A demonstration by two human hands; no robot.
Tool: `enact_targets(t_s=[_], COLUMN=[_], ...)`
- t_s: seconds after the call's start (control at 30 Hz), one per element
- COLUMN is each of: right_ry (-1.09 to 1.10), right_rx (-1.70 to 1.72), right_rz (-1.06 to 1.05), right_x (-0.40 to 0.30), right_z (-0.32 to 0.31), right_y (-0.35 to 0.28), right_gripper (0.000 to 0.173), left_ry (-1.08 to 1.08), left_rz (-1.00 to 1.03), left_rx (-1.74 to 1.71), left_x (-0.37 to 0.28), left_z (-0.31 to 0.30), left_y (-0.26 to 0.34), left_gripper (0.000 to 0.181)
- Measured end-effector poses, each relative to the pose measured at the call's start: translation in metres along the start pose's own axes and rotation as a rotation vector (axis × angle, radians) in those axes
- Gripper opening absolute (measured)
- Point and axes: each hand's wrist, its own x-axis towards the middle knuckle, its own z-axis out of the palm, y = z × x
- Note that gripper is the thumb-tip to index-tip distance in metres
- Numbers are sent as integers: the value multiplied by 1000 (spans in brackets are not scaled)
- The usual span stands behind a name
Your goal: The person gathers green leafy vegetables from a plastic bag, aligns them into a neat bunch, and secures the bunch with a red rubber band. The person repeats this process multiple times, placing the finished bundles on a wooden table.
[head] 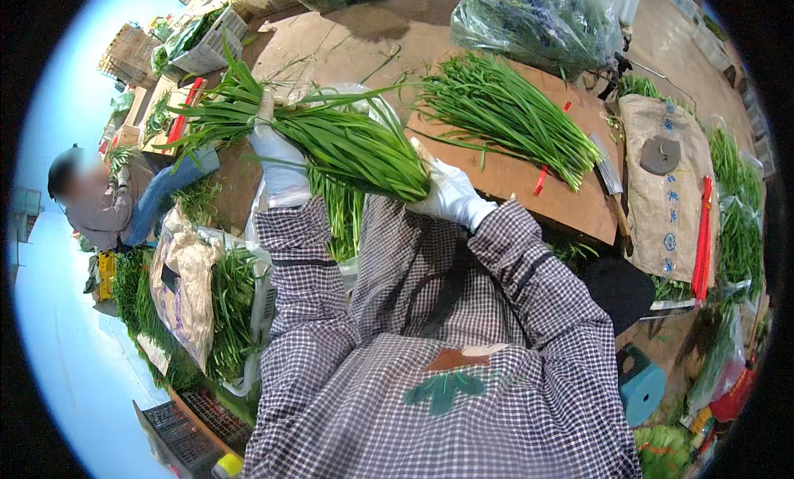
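Note:
Both my hands wear whitish gloves and hold a bundle of long flat green leaves, apparently garlic chives (347,141), tilted above my lap. My left hand (278,159) is wrapped around its left part, where loose leaf tips fan out. At the lower right end my right hand (453,190) grips the bundle, thumb on top. To the right, a second pile of chives (502,113) lies on a wooden board (595,215). Beside its cut ends rests a knife with a broad metal blade (606,162). A red tie (540,180) sticks out under the pile.
Burlap sacking (673,200) at right carries a dark weight (660,156) and red ties (703,243). A crate with chives (232,308) stands at left, partly under a beige sack (180,280). Another person (102,200) sits far left. A plastic bag (539,29) lies beyond the board.

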Motion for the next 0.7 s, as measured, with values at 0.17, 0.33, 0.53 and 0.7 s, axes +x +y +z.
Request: enact_targets(t_s=[0.17,0.33,0.53,0.7], right_ry=[370,398,700,447], right_rx=[-213,5,-19,-369], right_rz=[49,-46,-233,-166], right_x=[-15,10,3,-6], right_z=[38,-11,-11,-93], right_y=[-10,1,7,5], right_gripper=[96,69,91,89], left_ry=[-272,-465,-363,-577], left_rz=[-249,-123,-68,-90], left_rx=[-106,-225,-284,-405], left_x=[-15,-48,-64,-11], left_z=[18,67,101,93], left_y=[38,54,49,54], left_gripper=[21,25,19,15])
